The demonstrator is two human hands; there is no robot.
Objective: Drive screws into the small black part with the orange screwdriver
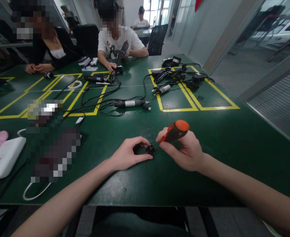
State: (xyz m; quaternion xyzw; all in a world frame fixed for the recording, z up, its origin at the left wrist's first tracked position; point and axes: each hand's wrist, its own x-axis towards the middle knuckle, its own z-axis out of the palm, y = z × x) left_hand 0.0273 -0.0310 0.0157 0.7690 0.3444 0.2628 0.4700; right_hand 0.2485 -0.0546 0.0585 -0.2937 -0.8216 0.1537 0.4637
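Note:
Between thumb and fingers, my left hand (128,154) grips a small round black part (150,149) at the tabletop; a ring-like metallic opening shows at its top. To its right, my right hand (188,149) is closed around a screwdriver (177,129) with an orange and black handle. The handle's orange end tilts up and to the right. Its tip points down toward the black part, but the shaft is too faint to tell whether it touches.
On the green table (125,184) beyond my hands lies a black and silver pen-shaped tool (130,104) with tangled cables. Several cabled tools (163,89) lie within yellow tape at right. A white box (5,159) sits left. Across the table, a person (122,42) holds a power drill (123,50).

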